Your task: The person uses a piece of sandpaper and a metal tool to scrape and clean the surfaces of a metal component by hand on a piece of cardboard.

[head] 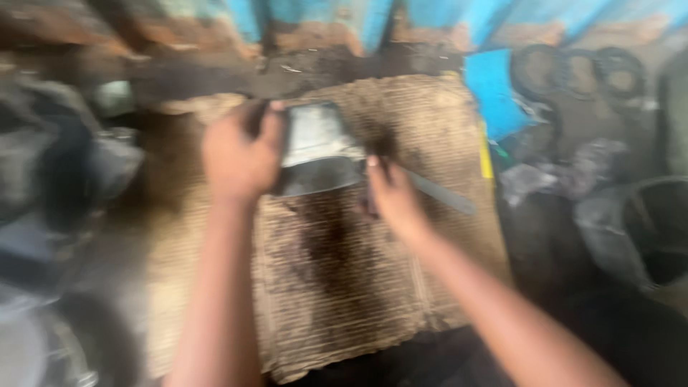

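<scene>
The picture is blurred by motion. My left hand (240,158) grips the left edge of a grey metal part (319,147) that rests on a stained sheet of corrugated cardboard (401,279). My right hand (393,197) is closed on a long thin tool (448,195), a flat grey bar that runs out to the right; its near end meets the right side of the metal part.
Dark round rings (577,72) lie at the back right beside a blue sheet (494,93). A dark tub (656,229) stands at the right. Grey metal pieces (43,186) pile up at the left. Blue-painted wall at the back.
</scene>
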